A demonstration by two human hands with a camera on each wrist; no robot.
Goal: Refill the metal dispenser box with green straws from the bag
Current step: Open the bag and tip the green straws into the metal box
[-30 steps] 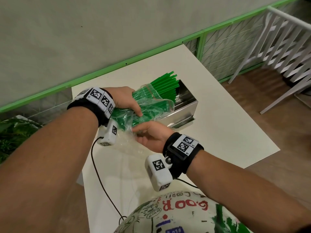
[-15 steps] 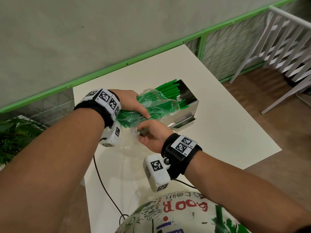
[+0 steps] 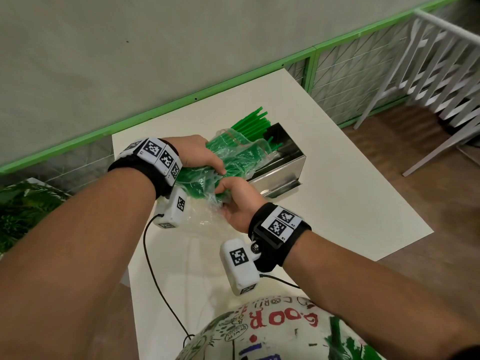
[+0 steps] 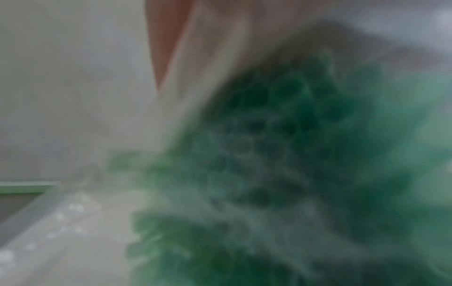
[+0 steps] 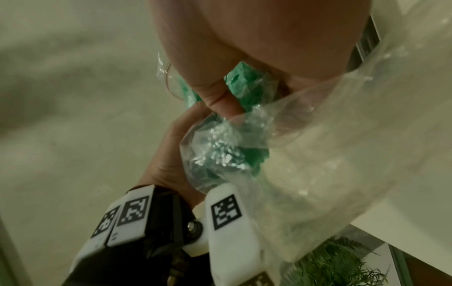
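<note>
A clear plastic bag [image 3: 235,154] full of green straws [image 3: 253,123] is held slanted over the open metal dispenser box [image 3: 283,165] on the white table. The straw tips stick out of the bag mouth above the box's far end. My left hand [image 3: 200,155] grips the bag and straw bundle from above. My right hand [image 3: 233,196] grips the bundle's near end through the crumpled plastic [image 5: 220,147], its fingers [image 5: 220,100] curled round it. The left wrist view is a blurred close-up of straw ends [image 4: 269,154].
The white table [image 3: 350,203] stands against a grey wall with a green rail [image 3: 181,105]. White chairs [image 3: 428,74] stand on the wooden floor at right. A plant [image 3: 20,209] is at left. A black cable [image 3: 153,268] runs over the table's near part.
Both hands have tilted the bundle, so the straw tips now point higher above the box's far end. My right hand has closed round the bundle's near end.
</note>
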